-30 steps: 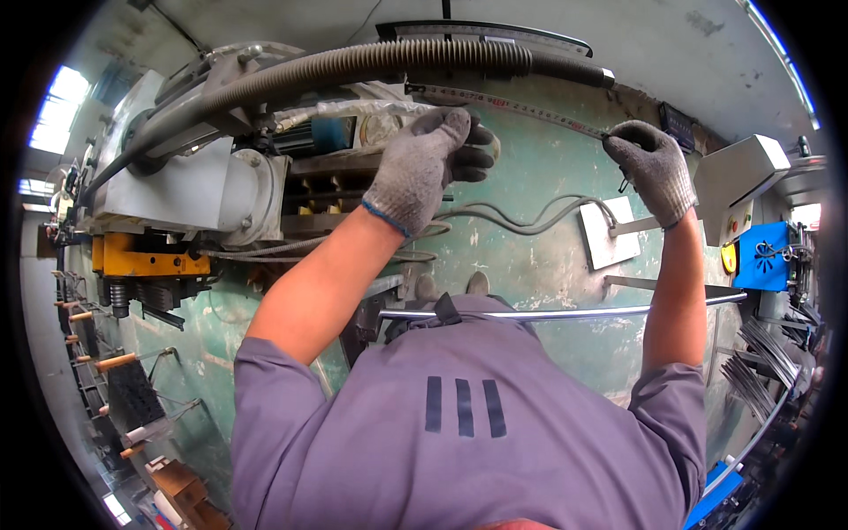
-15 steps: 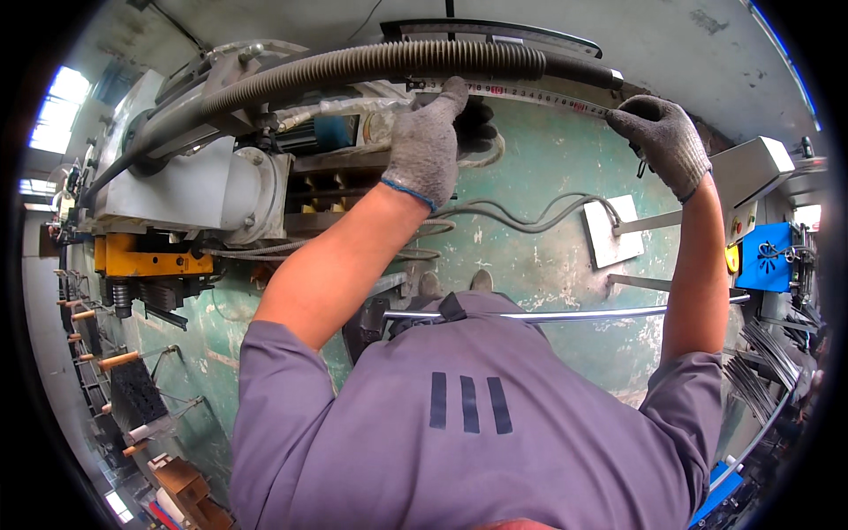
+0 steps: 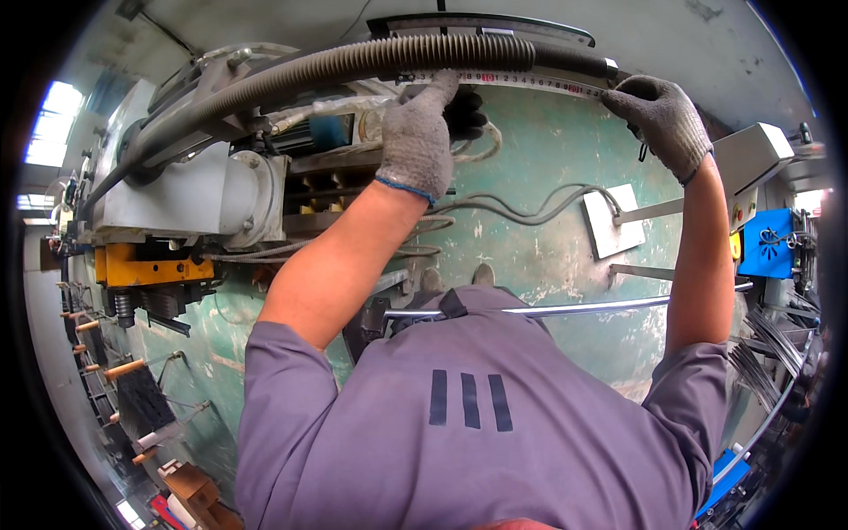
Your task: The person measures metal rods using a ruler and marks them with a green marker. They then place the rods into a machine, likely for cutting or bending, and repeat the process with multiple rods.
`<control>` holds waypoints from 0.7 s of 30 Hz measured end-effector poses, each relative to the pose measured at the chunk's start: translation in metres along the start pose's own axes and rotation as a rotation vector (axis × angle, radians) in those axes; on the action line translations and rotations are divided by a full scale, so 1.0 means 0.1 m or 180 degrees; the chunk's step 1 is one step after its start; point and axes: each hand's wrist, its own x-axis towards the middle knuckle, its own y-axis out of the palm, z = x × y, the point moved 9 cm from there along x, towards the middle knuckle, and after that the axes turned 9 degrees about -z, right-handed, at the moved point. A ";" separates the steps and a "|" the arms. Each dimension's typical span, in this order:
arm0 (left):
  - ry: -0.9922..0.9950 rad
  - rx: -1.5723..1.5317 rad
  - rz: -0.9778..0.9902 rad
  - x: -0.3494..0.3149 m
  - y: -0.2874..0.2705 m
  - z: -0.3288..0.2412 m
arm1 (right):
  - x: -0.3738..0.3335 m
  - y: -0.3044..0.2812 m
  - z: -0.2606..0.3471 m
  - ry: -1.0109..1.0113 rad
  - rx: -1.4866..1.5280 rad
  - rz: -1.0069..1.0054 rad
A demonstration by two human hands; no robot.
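Note:
A white tape measure (image 3: 530, 82) is stretched between my two gloved hands, just below a dark ribbed hose (image 3: 380, 60). My left hand (image 3: 415, 141) is closed at the tape's left end, its thumb up against the hose and its dark-coated fingers curled behind. My right hand (image 3: 662, 124) grips the other end of the tape, close by the metal tip (image 3: 610, 68) of the hose's smooth dark section. A small black strap (image 3: 642, 152) hangs below this hand; the tape's case is not visible. Both gloves are grey knit.
A grey and white machine (image 3: 185, 190) with a yellow block (image 3: 159, 265) stands at left. A metal bar (image 3: 601, 306) crosses before my waist. Cables (image 3: 521, 216) run over the green floor to a white plate (image 3: 616, 225). A control box (image 3: 755, 159) and blue panel (image 3: 767, 243) stand at right.
The hose, the tape and my hands sit slightly higher and further left in view. Both hands keep their grip on the tape.

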 end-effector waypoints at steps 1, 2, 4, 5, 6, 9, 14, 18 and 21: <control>0.0002 -0.0004 0.0009 0.01 0.00 0.01 | 0.00 -0.01 -0.01 0.0023 -0.0010 -0.0016; 0.0013 -0.0007 0.0018 0.00 0.01 0.00 | 0.01 -0.01 -0.01 0.0033 -0.0015 -0.0026; 0.0033 -0.0014 0.0039 0.00 0.02 -0.01 | 0.02 -0.01 -0.02 0.0077 -0.0018 -0.0034; 0.0034 -0.0020 0.0033 0.00 0.02 -0.01 | 0.02 -0.01 -0.01 0.0107 -0.0015 -0.0035; 0.0035 -0.0025 0.0028 0.00 0.01 -0.01 | 0.02 -0.01 0.00 0.0138 -0.0013 -0.0036; 0.0035 -0.0048 0.0024 0.02 0.00 0.01 | 0.05 0.00 -0.04 0.0186 -0.0080 0.0007; 0.0061 -0.0049 0.0024 0.03 0.01 0.01 | 0.07 0.00 -0.06 0.0105 -0.0096 -0.0027; 0.0049 -0.0038 -0.0042 0.02 0.00 0.00 | 0.07 0.01 -0.04 0.0105 -0.0073 -0.0005; 0.0027 -0.0024 -0.0060 0.02 0.00 0.01 | 0.06 -0.01 -0.04 0.0133 -0.0035 -0.0029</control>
